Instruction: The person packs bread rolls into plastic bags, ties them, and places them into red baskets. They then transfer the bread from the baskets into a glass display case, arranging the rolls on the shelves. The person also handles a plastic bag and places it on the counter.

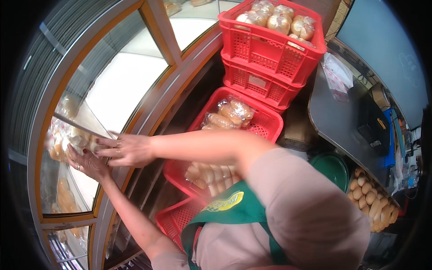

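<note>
At the far left, bagged buns (72,138) in clear plastic lie inside a glass display case with orange-edged frames (162,33). My left hand (88,164) is at the front of the bag, fingers curved against it. Just beside it, my right hand (130,150) reaches in from the right, its fingertips at the bag's right end; blur hides how firmly they touch. The edge of a glass shelf (84,127) crosses above the bag. Longer bread loaves (65,195) lie lower in the case.
Stacked red plastic crates (270,57) hold bagged buns (278,22). Lower red crates (275,121) hold bagged rolls (233,113) and a pack of rolls (216,175), partly behind my right arm. On the right are a dark counter (334,118), a green round container (330,168) and loose rolls (366,192).
</note>
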Available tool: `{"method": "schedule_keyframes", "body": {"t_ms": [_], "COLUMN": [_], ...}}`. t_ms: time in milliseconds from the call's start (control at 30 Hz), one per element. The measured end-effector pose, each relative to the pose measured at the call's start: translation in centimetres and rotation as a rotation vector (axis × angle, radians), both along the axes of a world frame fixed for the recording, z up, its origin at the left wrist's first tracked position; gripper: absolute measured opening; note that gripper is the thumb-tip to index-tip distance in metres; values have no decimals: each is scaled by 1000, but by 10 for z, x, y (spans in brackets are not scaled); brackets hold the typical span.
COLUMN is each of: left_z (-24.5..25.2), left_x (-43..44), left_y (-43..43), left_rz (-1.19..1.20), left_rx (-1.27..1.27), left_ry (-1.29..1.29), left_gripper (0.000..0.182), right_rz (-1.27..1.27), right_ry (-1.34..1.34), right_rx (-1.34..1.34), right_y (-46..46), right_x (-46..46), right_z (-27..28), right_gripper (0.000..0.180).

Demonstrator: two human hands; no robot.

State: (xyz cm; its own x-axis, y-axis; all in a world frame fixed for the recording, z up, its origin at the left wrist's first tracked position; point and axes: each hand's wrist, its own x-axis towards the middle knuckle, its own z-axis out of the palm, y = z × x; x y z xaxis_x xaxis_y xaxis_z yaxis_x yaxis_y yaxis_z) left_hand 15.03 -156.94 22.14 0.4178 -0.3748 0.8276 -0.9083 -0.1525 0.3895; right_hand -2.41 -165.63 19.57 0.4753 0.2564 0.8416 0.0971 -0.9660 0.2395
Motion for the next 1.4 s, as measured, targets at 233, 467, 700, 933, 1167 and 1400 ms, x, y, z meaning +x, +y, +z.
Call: {"method": "schedule_keyframes", "body": {"t_ms": [233,467,700,933,1167,1400], "left_z": [-10,12,51,96,59,64], "left_x": [-4,-48,-260,-403,-444,-451], "left_y": [-7,-10,-173,-347,-427,-416], "left_rz": [162,223,-623,-975,-979,-796], "left_rx": [-54,-279,94,483,804,176], "left_ry": [-49,-663,-280,-198,-521,-203], "left_gripper": [68,41,40,58,52,13], "right_rz": [-789,-1570,-1279,-1354,-1110,-1094], "right_ry": [-122,304,675,614,603,82], "right_rx": [-79,365,668,635,488,690], "right_y": [-130,-226,-318,-367,-410,-504], "right_x": [-272,-495,-512,-487,-496,-550], "right_z": [84,107,89,76,50,52], "right_gripper": [35,73,81,46,37,35]}}
